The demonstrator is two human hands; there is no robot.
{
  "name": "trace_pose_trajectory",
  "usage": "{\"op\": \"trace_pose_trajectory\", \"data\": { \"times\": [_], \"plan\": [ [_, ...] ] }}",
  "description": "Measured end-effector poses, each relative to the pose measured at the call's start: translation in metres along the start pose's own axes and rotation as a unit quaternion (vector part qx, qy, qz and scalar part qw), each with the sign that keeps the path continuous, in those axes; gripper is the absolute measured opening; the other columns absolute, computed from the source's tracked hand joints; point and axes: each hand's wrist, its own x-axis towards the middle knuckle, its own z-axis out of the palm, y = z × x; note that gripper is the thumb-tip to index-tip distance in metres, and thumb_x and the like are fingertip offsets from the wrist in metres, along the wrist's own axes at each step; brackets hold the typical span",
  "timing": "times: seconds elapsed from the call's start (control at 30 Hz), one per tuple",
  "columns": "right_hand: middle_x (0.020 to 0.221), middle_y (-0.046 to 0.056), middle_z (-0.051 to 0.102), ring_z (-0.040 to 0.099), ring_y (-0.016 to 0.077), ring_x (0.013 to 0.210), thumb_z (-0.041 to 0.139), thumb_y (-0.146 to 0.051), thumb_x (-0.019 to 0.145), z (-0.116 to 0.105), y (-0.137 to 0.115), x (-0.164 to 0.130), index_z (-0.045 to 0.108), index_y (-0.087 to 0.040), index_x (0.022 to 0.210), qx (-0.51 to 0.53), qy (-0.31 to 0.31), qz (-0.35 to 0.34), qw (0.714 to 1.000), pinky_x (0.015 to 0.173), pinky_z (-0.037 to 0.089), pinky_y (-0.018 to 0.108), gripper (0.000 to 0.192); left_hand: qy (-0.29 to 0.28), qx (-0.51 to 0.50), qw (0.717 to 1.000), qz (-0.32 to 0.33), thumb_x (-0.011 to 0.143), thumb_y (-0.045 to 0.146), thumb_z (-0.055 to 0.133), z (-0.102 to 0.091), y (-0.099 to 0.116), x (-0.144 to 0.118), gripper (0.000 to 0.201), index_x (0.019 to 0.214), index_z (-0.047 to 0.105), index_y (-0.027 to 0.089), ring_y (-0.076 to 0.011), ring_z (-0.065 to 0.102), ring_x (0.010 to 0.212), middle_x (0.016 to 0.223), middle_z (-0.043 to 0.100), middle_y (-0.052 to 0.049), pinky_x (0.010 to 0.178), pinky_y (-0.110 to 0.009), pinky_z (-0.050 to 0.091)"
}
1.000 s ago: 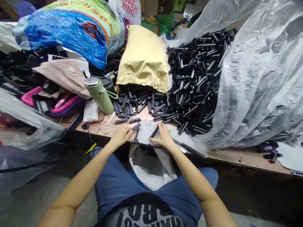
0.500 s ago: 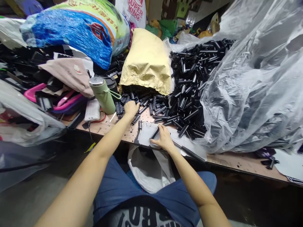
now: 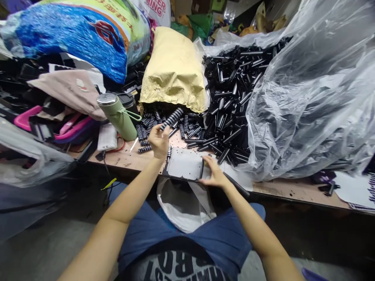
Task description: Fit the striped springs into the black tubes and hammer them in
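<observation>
At the upper left of the frame a blue printed sack point(image 3: 76, 35) lies over a heap of dark parts, with a beige cloth point(image 3: 67, 91) and pink plastic pieces point(image 3: 70, 127) just below it. To their right a green flask point(image 3: 117, 117) leans on the wooden table point(image 3: 125, 158), beside a white flat object point(image 3: 107, 137).

Near the centre, the left hand point(image 3: 158, 141) is raised just above the table edge, its fingers pinched around a ribbed black piece point(image 3: 171, 118) that points up and to the right. More ribbed pieces point(image 3: 187, 127) spill from the mouth of a yellow paper bag point(image 3: 172, 70) directly behind the hand; one lies on the table just right of the hand.

In front of the hand sits a pale grey plate point(image 3: 184, 164), flat on the table edge. The right hand point(image 3: 213, 173) rests at the plate's right side, fingers curled against a black tube point(image 3: 202, 168) standing along that edge; whether it is truly gripped cannot be told.

Further right, a large heap of black tubes point(image 3: 234, 93) fills the upper centre, spilling out of a clear plastic bag point(image 3: 316, 97) that covers the right of the frame. A white plastic bag point(image 3: 181, 207) hangs below the table, above blue shorts point(image 3: 205, 242).
</observation>
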Motion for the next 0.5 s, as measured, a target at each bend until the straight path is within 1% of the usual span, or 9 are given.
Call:
{"op": "trace_pose_trajectory", "data": {
  "times": [0.07, 0.13, 0.2, 0.27, 0.3, 0.37, 0.43, 0.5],
  "plan": [
    [0.14, 0.017, 0.038, 0.037, 0.0326, 0.132, 0.075, -0.043, 0.065, -0.012, 0.016, 0.015, 0.036, -0.02, 0.141, 0.0, 0.044, 0.017, 0.999, 0.1, 0.046, 0.049, 0.089, -0.036, -0.075, 0.996, -0.022, 0.081, 0.03, 0.062, 0.014, 0.008, -0.034, 0.02, 0.093, 0.063, 0.014, -0.015, 0.065, 0.084, 0.096, 0.068, -0.007, 0.074, -0.029, 0.052],
    [0.139, 0.017, 0.038, 0.039, 0.0319, 0.131, 0.075, -0.043, 0.066, -0.018, 0.025, 0.024, 0.036, -0.02, 0.141, -0.007, 0.074, 0.029, 0.997, 0.098, 0.048, 0.048, 0.088, -0.029, -0.107, 0.992, -0.058, 0.081, 0.027, 0.061, 0.027, 0.006, -0.065, 0.016, 0.092, 0.061, 0.015, -0.0166, 0.066, 0.089, 0.097, 0.068, -0.008, 0.079, -0.031, 0.052],
    [0.139, 0.016, 0.039, 0.039, 0.0322, 0.131, 0.076, -0.044, 0.065, -0.018, 0.027, 0.025, 0.036, -0.02, 0.141, -0.023, 0.081, 0.028, 0.996, 0.101, 0.045, 0.05, 0.089, -0.003, -0.1, 0.988, -0.116, 0.084, 0.026, 0.057, 0.034, -0.002, -0.089, 0.014, 0.093, 0.058, 0.016, -0.0157, 0.067, 0.082, 0.088, 0.069, -0.006, 0.078, -0.031, 0.052],
    [0.138, 0.016, 0.039, 0.038, 0.0323, 0.132, 0.077, -0.043, 0.065, -0.014, 0.024, 0.02, 0.036, -0.02, 0.141, -0.037, 0.089, 0.022, 0.995, 0.105, 0.042, 0.052, 0.089, -0.004, -0.056, 0.985, -0.161, 0.089, 0.029, 0.051, 0.036, -0.014, -0.103, 0.016, 0.099, 0.055, 0.016, -0.0155, 0.067, 0.077, 0.083, 0.068, -0.005, 0.077, -0.031, 0.052],
    [0.139, 0.016, 0.039, 0.038, 0.0321, 0.132, 0.076, -0.043, 0.066, -0.012, 0.022, 0.016, 0.035, -0.02, 0.141, -0.04, 0.095, 0.019, 0.994, 0.106, 0.04, 0.052, 0.089, -0.024, -0.022, 0.986, -0.162, 0.091, 0.03, 0.049, 0.034, -0.02, -0.105, 0.019, 0.102, 0.054, 0.016, -0.0166, 0.067, 0.081, 0.087, 0.068, -0.007, 0.08, -0.032, 0.052],
    [0.139, 0.016, 0.039, 0.038, 0.0314, 0.132, 0.076, -0.044, 0.067, -0.01, 0.016, 0.01, 0.034, -0.02, 0.141, -0.039, 0.102, 0.018, 0.994, 0.107, 0.04, 0.052, 0.088, -0.1, 0.065, 0.984, -0.131, 0.092, 0.033, 0.048, 0.03, -0.032, -0.102, 0.024, 0.108, 0.054, 0.016, -0.0209, 0.065, 0.097, 0.101, 0.067, -0.012, 0.088, -0.035, 0.049],
    [0.141, 0.015, 0.039, 0.038, 0.0312, 0.133, 0.076, -0.045, 0.067, -0.008, 0.011, 0.006, 0.034, -0.022, 0.142, -0.038, 0.099, 0.023, 0.994, 0.107, 0.039, 0.052, 0.088, -0.192, 0.148, 0.966, -0.094, 0.092, 0.033, 0.049, 0.024, -0.044, -0.086, 0.029, 0.114, 0.054, 0.014, -0.0251, 0.06, 0.11, 0.114, 0.064, -0.017, 0.094, -0.038, 0.046],
    [0.142, 0.015, 0.04, 0.037, 0.0314, 0.133, 0.076, -0.046, 0.067, -0.008, 0.007, 0.004, 0.034, -0.023, 0.142, -0.04, 0.095, 0.028, 0.994, 0.108, 0.038, 0.053, 0.089, -0.256, 0.211, 0.94, -0.08, 0.093, 0.032, 0.048, 0.018, -0.056, -0.061, 0.035, 0.121, 0.051, 0.012, -0.0272, 0.058, 0.114, 0.12, 0.061, -0.019, 0.096, -0.04, 0.044]
  ]
}}
